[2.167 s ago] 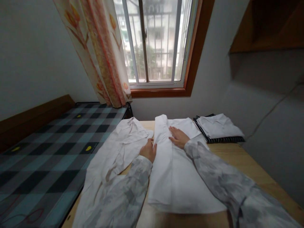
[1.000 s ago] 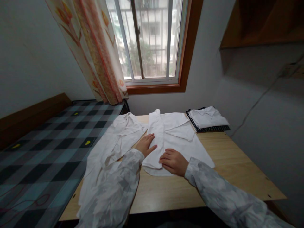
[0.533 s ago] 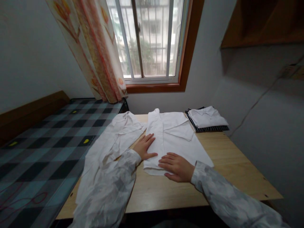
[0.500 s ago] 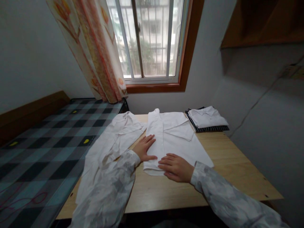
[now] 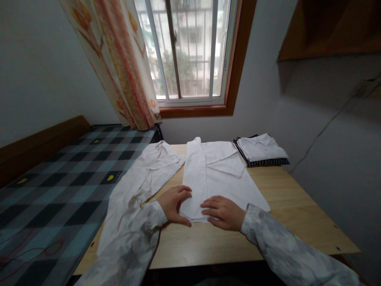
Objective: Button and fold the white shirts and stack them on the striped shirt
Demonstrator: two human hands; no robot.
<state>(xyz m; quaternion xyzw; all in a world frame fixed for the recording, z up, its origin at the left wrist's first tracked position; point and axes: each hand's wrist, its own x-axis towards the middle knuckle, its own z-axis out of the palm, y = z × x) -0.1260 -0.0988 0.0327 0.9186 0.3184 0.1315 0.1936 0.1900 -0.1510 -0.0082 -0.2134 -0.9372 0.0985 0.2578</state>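
A white shirt (image 5: 222,178) lies flat on the wooden table (image 5: 285,222), its left side folded inward in a long strip. My left hand (image 5: 174,203) curls around the near left corner of the shirt's hem, thumb below and fingers above. My right hand (image 5: 224,212) rests flat on the near hem just to the right, fingers pointing left. Both sleeves are pale grey and patterned.
A second white garment (image 5: 139,186) lies crumpled along the table's left edge. A folded pile of white and striped clothes (image 5: 262,151) sits at the far right corner. A checked bed (image 5: 59,182) adjoins on the left. Window and curtain stand behind.
My left hand slid from the shirt's folded strip down to the near left corner and curled onto the hem. The right hand stayed on the near hem.
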